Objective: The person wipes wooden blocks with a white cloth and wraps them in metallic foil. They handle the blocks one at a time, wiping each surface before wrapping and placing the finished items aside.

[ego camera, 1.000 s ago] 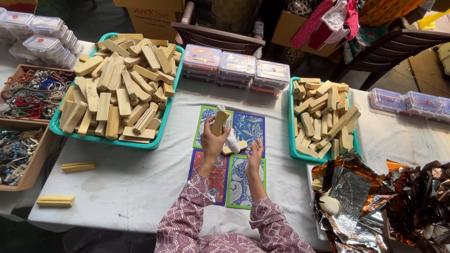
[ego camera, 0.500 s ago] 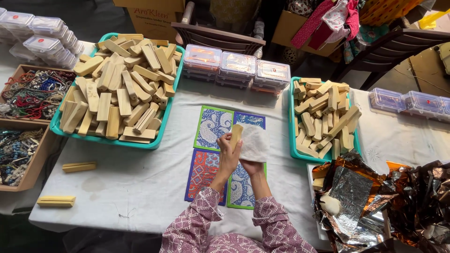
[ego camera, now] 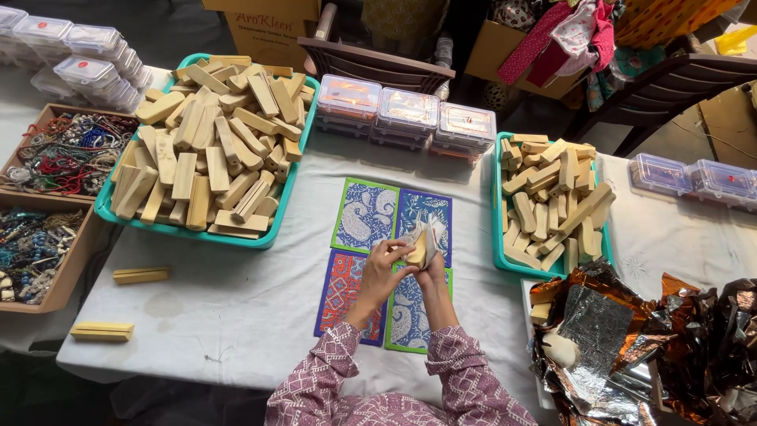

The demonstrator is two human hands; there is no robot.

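A: When taken from the biggest down — white-clothed surface [ego camera: 236,315], then the large teal tray [ego camera: 272,237] heaped with bare wooden blocks, then the smaller teal tray [ego camera: 498,237], likewise well filled. Looks like plenty left to do.

B: Agreed. Nothing clearly finished in view, either; only crumpled foil [ego camera: 631,331] at the right and two loose blocks [ego camera: 140,274] lying well apart at the left.

A: And the piece in hand?

B: Held up just above the four patterned mats [ego camera: 363,217], near their middle. One wooden block [ego camera: 418,248], partly covered by a thin white wrapper [ego camera: 430,229] — judged about halfway wrapped.

A: Grip?

B: Left hand [ego camera: 386,264] closed on the block's near side, fingers pinching. Right hand [ego camera: 432,272] closed too, cupping block and wrapper from below.

A: Against a second ago?

B: Then held aloft by the left alone, right hand down on the mats. Now brought together, lower and nearer the body; wrapper opened wider than half a second back.
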